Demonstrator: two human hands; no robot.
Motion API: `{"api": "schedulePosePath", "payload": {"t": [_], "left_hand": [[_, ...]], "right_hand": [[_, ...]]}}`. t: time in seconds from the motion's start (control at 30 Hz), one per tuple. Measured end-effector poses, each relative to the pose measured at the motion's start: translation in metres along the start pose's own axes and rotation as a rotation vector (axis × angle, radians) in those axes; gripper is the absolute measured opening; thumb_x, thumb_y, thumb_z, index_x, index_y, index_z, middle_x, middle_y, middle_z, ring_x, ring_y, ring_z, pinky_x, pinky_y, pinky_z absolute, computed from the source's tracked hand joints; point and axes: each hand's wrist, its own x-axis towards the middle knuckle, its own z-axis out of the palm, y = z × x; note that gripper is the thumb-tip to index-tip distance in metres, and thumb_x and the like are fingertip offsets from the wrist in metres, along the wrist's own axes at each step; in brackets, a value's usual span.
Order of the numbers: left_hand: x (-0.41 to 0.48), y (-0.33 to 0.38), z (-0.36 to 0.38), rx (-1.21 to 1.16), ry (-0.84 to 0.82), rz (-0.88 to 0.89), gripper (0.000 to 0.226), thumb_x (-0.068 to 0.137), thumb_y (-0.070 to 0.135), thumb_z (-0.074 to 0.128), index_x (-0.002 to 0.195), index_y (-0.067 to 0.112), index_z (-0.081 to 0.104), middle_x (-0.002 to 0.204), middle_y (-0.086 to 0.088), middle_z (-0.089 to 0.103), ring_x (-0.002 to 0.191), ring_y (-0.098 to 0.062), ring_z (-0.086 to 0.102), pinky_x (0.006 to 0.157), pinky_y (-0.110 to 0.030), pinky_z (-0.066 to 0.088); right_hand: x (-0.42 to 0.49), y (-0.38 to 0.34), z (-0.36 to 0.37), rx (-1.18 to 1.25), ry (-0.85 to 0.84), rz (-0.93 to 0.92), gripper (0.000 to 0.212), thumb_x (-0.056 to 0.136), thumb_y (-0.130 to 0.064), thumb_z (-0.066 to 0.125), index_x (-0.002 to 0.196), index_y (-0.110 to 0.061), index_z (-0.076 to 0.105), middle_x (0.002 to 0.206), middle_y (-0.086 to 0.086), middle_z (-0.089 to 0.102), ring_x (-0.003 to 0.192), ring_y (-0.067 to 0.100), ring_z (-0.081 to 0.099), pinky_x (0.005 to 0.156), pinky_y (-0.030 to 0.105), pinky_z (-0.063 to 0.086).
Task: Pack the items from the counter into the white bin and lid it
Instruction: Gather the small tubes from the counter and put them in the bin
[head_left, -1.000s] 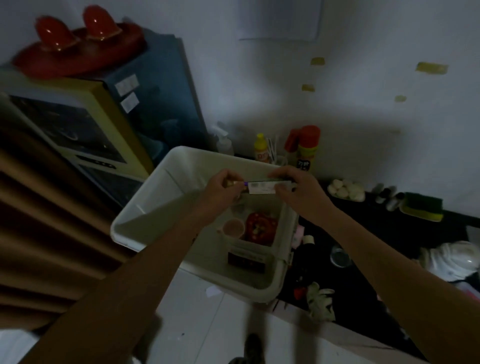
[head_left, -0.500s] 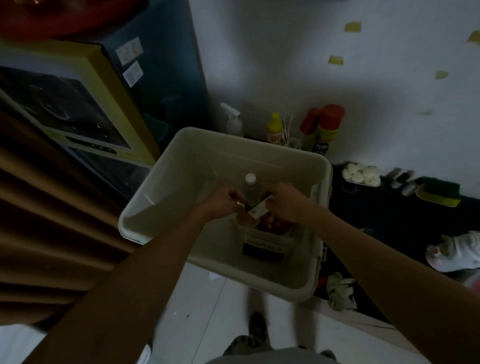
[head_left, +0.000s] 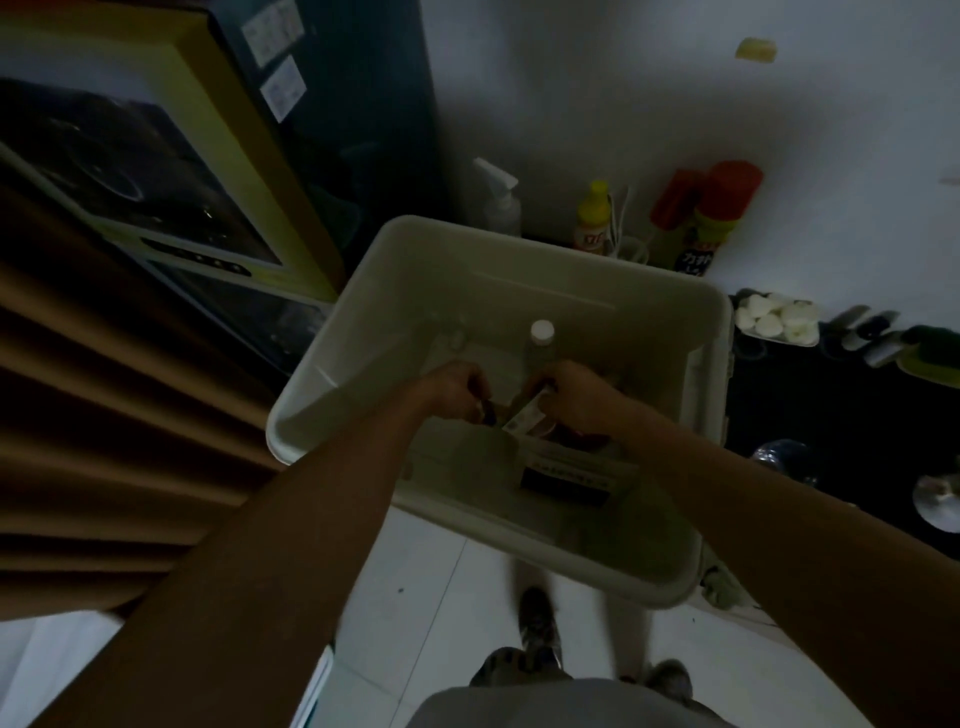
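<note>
Both hands are down inside the bin (head_left: 467, 236), and they hold one small pack (head_left: 525, 417) between them. The right hand (head_left: 579, 400) has its fingers curled round the pack's right end. The left hand (head_left: 454, 389) looks to be pinching the dark left end, though it is too dim to be sure. The job now, I think, is to set the pack down in the bin. To do it well, go low before letting go, so the pack does not drop and bounce. Aim for the bare floor of the bin on the left. Do not put it on the bottle (head_left: 542, 332) that stands just past the hands, as that could tip. A box (head_left: 566, 475) lies close to the near wall, so the pack could go flat beside it to save room. Let go with one hand first, then the other. The pack is thin and long, with a white label that has small print on it, and it sits at a slant. The bin is big, white and deep, with round corners. It is just beside the left end of the dark counter (head_left: 831, 415), and it has lots of room left. More things wait on the counter, so I think the packing is not done. I can see no lid.
</note>
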Motion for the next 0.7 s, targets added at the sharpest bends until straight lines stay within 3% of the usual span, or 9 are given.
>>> {"api": "schedulePosePath", "payload": {"t": [0.1, 0.2, 0.33, 0.4, 0.5, 0.7], "left_hand": [[0.000, -0.008, -0.007, 0.044, -0.062, 0.013, 0.029, 0.076, 0.012, 0.076, 0.100, 0.021, 0.062, 0.106, 0.000, 0.060, 0.091, -0.015, 0.057, 0.072, -0.026, 0.047], [0.000, -0.016, -0.013, 0.068, -0.092, -0.002, 0.027, 0.078, 0.014, 0.076, 0.099, 0.024, 0.061, 0.103, 0.002, 0.059, 0.091, -0.015, 0.058, 0.072, -0.026, 0.048], [0.000, -0.017, -0.017, 0.085, -0.119, 0.010, 0.026, 0.080, 0.013, 0.073, 0.101, 0.022, 0.061, 0.098, 0.003, 0.058, 0.082, -0.011, 0.057, 0.060, -0.019, 0.046], [-0.004, -0.019, -0.026, 0.089, -0.134, -0.007, 0.029, 0.081, 0.011, 0.072, 0.107, 0.020, 0.063, 0.097, 0.004, 0.056, 0.083, -0.011, 0.057, 0.061, -0.018, 0.049], [-0.009, -0.026, -0.038, 0.101, -0.137, -0.049, 0.032, 0.081, 0.010, 0.072, 0.111, 0.019, 0.063, 0.105, 0.001, 0.055, 0.091, -0.015, 0.058, 0.067, -0.021, 0.051], [-0.006, -0.037, -0.014, 0.081, -0.209, -0.085, 0.035, 0.083, 0.008, 0.071, 0.116, 0.016, 0.061, 0.118, -0.004, 0.057, 0.092, -0.012, 0.059, 0.059, -0.014, 0.047]], "right_hand": [[0.006, -0.003, 0.006, 0.064, 0.000, -0.009, 0.026, 0.090, -0.001, 0.054, 0.108, -0.016, 0.065, 0.122, 0.009, 0.059, 0.101, 0.020, 0.060, 0.072, 0.022, 0.051], [0.008, -0.007, 0.011, 0.049, -0.036, -0.027, 0.027, 0.089, -0.003, 0.060, 0.112, -0.017, 0.065, 0.118, 0.005, 0.058, 0.106, 0.019, 0.057, 0.084, 0.027, 0.049], [0.012, -0.015, 0.017, -0.011, -0.044, -0.086, 0.028, 0.089, -0.004, 0.061, 0.114, -0.015, 0.065, 0.086, -0.011, 0.050, 0.091, 0.013, 0.054, 0.076, 0.022, 0.042], [0.015, -0.016, 0.021, -0.035, -0.043, -0.119, 0.026, 0.088, -0.005, 0.062, 0.113, -0.013, 0.065, 0.080, -0.016, 0.045, 0.084, 0.010, 0.053, 0.071, 0.018, 0.041], [0.016, -0.014, 0.026, -0.050, -0.051, -0.117, 0.023, 0.088, -0.006, 0.063, 0.109, -0.015, 0.065, 0.081, -0.013, 0.047, 0.076, 0.005, 0.052, 0.061, 0.012, 0.038], [0.017, -0.007, 0.038, -0.132, -0.103, -0.111, 0.022, 0.087, -0.007, 0.062, 0.106, -0.014, 0.067, 0.099, -0.001, 0.056, 0.093, 0.015, 0.056, 0.075, 0.022, 0.042]]}}
